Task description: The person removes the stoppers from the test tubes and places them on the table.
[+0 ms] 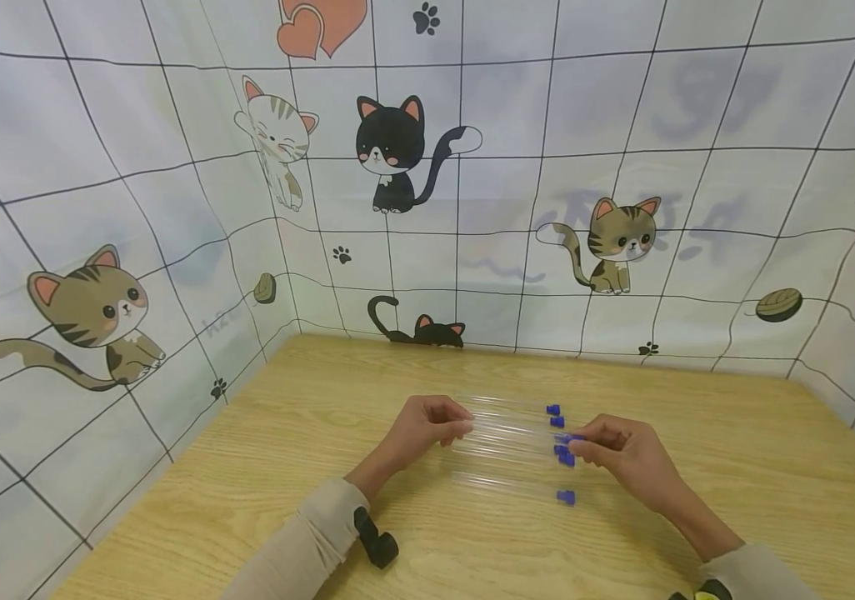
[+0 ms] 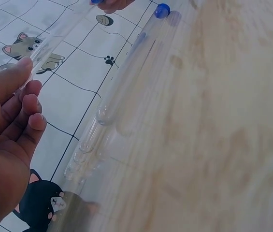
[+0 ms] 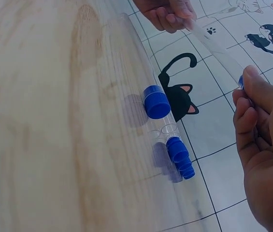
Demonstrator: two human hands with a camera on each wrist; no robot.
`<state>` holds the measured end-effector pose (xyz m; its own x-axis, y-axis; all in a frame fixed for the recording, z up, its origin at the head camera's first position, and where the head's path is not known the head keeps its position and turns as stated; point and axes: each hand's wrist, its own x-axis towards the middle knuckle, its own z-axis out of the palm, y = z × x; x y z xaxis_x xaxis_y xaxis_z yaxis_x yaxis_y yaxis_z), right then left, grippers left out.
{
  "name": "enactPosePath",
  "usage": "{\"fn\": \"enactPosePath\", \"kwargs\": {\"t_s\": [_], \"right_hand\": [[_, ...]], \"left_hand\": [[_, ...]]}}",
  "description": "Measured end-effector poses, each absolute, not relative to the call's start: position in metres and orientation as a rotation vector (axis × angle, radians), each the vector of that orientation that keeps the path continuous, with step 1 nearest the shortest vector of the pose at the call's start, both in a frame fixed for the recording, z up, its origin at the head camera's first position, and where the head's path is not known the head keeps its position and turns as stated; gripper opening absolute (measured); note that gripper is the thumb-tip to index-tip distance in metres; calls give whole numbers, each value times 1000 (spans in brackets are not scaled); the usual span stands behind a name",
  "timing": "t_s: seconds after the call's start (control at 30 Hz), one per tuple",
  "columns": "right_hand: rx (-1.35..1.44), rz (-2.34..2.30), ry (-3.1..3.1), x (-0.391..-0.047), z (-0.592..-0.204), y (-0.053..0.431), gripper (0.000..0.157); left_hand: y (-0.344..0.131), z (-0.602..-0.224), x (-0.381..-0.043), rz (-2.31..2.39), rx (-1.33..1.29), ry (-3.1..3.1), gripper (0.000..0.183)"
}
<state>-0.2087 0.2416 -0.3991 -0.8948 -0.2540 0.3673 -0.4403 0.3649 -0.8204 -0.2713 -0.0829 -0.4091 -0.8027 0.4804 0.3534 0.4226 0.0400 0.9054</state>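
A clear test tube (image 2: 54,46) is held raised off the table between both hands. My left hand (image 1: 431,423) pinches its rounded end between thumb and fingertips. At the other end, my right hand (image 1: 622,454) pinches the blue cap (image 3: 241,82), which the fingers mostly cover. Several more clear tubes lie side by side on the table, beneath and around the hands, with their blue caps toward the right. The nearest capped tube (image 1: 506,483) lies a little apart from the others. In the right wrist view, an open tube rim (image 3: 169,129) shows between the caps (image 3: 177,151).
The wood-grain table (image 1: 307,400) reaches back to a white grid-patterned sheet (image 1: 502,192) printed with cartoon cats. The same sheet hangs along the left and right sides. A black band (image 1: 375,540) is on the left sleeve.
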Motion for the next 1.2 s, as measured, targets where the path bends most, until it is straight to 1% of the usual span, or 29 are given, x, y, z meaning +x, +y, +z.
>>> {"fn": "enactPosePath", "kwargs": {"t_s": [0.63, 1.0, 1.2], "right_hand": [[612, 1497, -2446, -211, -402, 244, 13], [583, 1511, -2444, -212, -402, 244, 15], [583, 1504, -2442, -212, -403, 244, 15]], "left_hand": [[-79, -406, -269, 1883, 924, 2249, 15], [-80, -406, -268, 1862, 931, 2285, 21], [-79, -405, -267, 1857, 927, 2291, 20]]}}
